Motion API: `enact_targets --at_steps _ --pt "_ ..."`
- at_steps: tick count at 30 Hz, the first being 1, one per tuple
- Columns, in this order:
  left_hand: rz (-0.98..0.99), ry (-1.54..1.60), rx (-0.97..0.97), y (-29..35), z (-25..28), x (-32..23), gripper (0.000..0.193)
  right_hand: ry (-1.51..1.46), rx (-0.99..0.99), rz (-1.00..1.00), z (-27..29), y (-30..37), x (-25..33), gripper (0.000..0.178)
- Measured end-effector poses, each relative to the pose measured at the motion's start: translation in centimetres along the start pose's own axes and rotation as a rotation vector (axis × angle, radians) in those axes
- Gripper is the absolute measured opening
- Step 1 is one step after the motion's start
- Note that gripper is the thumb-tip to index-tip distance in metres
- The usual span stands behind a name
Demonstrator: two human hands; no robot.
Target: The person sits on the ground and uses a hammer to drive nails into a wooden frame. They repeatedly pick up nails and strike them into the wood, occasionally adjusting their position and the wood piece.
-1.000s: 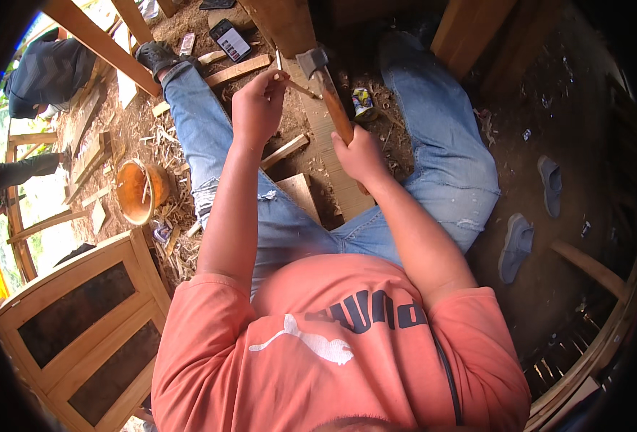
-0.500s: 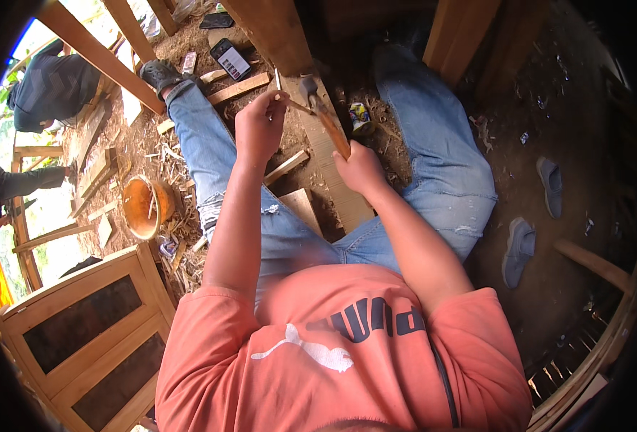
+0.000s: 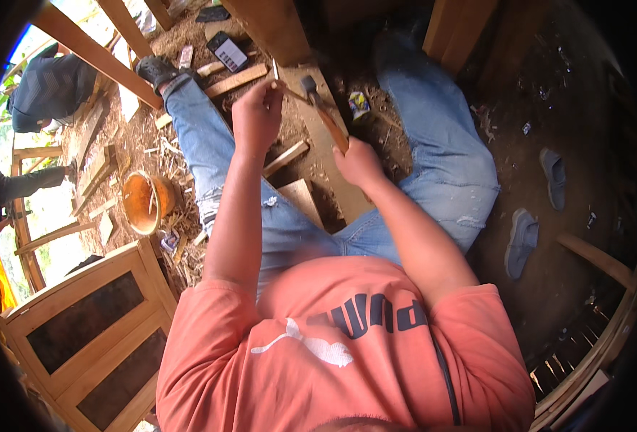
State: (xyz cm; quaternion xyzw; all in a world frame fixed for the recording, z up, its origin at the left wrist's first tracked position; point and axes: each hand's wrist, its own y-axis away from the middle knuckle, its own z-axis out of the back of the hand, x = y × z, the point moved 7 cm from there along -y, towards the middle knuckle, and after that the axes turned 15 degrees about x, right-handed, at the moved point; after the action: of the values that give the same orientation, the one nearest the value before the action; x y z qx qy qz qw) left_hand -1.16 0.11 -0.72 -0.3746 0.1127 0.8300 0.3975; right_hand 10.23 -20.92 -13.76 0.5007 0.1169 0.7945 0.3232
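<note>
Left grip: the left hand [image 3: 257, 115] has its fingers pinched narrow on one end of a thin wooden stick [image 3: 294, 92]. The stick slants from the fingertips toward the hammer [image 3: 333, 129]. A short white rod [image 3: 276, 70] stands at the same fingertips; I cannot tell whether it is held.

Right grip: the right hand [image 3: 360, 164] is wrapped around the hammer's wooden handle, with the metal head raised beyond the fist, near the far end of the stick. I cannot confirm contact between them. A flat board [image 3: 322, 147] lies below both grips, between the legs.

Step in hand: I judge this as positioning the stick beside the hammer head. The next move calls for a steady left pinch, a controlled right wrist and fingers kept out of the head's path.

Containers: left of the left grip, beyond the leg, is an orange bucket [image 3: 166, 196] with a pale stick [image 3: 152, 201] inside; other contents are unclear. Ahead of the right grip is a crumpled yellow-and-blue packet [image 3: 359, 106]; its inside is not visible.
</note>
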Motion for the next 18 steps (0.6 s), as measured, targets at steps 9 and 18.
enact_targets --at_steps 9,18 --pt "-0.005 -0.018 -0.002 -0.4 -0.3 0.3 0.018 0.015 0.008 -0.003 -1.0 -0.4 -1.2 0.040" --pt "0.063 0.062 -0.061 -0.4 0.1 0.2 0.017 -0.093 -0.063 0.026 1.7 -0.4 0.3 0.042"
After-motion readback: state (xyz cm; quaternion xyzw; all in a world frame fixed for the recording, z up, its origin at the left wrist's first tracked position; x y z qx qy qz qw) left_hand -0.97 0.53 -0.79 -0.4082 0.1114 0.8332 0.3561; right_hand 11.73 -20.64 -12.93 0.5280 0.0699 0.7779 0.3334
